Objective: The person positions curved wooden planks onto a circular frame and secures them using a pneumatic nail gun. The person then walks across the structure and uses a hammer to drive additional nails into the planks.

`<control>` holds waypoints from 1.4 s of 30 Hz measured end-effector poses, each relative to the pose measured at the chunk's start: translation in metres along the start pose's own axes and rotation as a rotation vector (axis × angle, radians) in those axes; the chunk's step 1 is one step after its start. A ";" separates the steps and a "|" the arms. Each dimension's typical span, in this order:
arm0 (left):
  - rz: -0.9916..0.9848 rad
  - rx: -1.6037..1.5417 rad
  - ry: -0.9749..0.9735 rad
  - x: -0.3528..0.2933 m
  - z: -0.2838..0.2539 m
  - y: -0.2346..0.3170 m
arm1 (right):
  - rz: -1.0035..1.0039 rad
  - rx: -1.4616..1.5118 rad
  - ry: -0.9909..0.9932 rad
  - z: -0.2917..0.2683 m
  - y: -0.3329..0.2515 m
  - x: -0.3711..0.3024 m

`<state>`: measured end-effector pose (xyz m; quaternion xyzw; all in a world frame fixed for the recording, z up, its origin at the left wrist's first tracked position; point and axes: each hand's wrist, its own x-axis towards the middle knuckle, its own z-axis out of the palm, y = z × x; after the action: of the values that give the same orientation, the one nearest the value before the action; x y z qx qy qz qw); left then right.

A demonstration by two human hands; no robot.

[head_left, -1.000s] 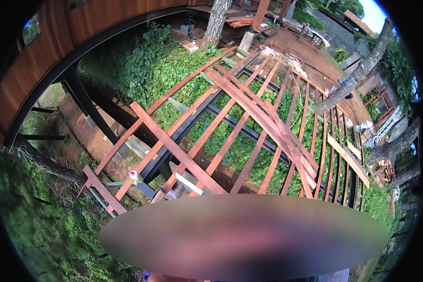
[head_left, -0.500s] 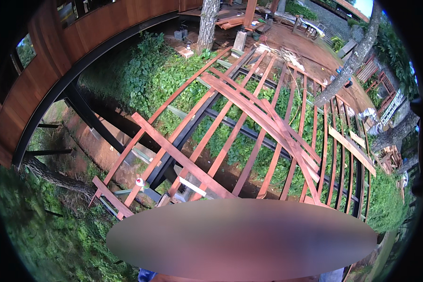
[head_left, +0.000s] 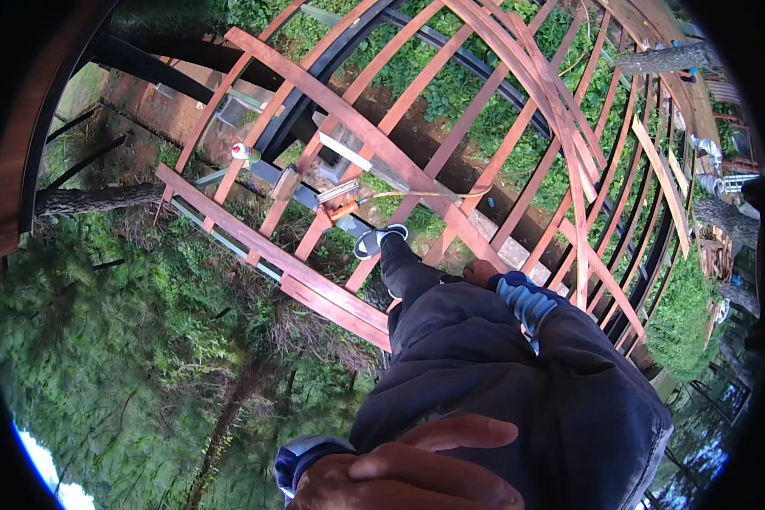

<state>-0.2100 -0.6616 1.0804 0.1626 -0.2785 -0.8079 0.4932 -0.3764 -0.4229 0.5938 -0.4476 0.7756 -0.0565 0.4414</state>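
Reddish-brown timber joists (head_left: 348,127) fanned out under the person's dark-trousered legs (head_left: 501,374). One bare hand (head_left: 416,476) lay loose on the thigh, grasping nothing, which hand I couldn't tell. A small white bottle (head_left: 243,152) sat on the framing, contents unreadable.

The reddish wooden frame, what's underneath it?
Green plants and dark curved steel beams show through its gaps. What lies below the person's dark trousers is covered.
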 end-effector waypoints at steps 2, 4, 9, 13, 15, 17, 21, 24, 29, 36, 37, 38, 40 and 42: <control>0.184 -0.125 -0.392 0.005 -0.031 -0.023 | 0.139 0.101 -0.025 0.007 0.002 -0.005; 0.116 -0.096 -0.392 -0.006 -0.035 -0.027 | 0.132 0.143 -0.020 0.011 0.003 -0.007; -0.038 -0.180 -0.454 -0.024 -0.041 -0.029 | 0.134 0.192 0.041 0.023 0.007 -0.021; -0.201 -0.109 -0.302 -0.035 -0.029 -0.022 | 0.182 0.257 0.015 0.037 0.013 -0.044; -0.219 -0.007 -0.340 -0.039 -0.033 -0.027 | 0.177 0.285 0.087 0.046 0.021 -0.055; -0.259 0.074 -0.465 -0.037 -0.064 -0.037 | 0.121 0.263 0.085 0.057 0.034 -0.069; -0.450 0.402 -0.328 -0.055 -0.147 -0.039 | 0.240 0.285 0.129 0.083 0.065 -0.097; -0.468 0.562 0.009 -0.071 -0.226 -0.029 | 0.317 0.290 0.152 0.092 0.088 -0.116; -0.447 0.699 0.619 -0.127 -0.328 -0.020 | 0.204 0.025 0.095 0.067 0.097 -0.093; -0.798 0.877 0.715 -0.169 -0.421 -0.063 | 0.142 0.001 0.165 0.043 0.103 -0.110; -0.815 0.873 0.718 -0.167 -0.428 -0.070 | 0.228 0.029 0.138 0.048 0.107 -0.116; -0.823 0.892 0.695 -0.162 -0.434 -0.074 | 0.310 0.063 0.114 0.054 0.111 -0.120; -0.839 0.940 0.721 -0.155 -0.441 -0.080 | 0.417 0.028 0.056 0.066 0.118 -0.120; -0.858 1.003 0.733 -0.150 -0.449 -0.081 | 0.434 -0.070 0.084 0.072 0.121 -0.109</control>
<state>0.0431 -0.6291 0.6738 0.7203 -0.3433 -0.5995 0.0630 -0.3783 -0.2481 0.5607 -0.2823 0.8730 0.0483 0.3948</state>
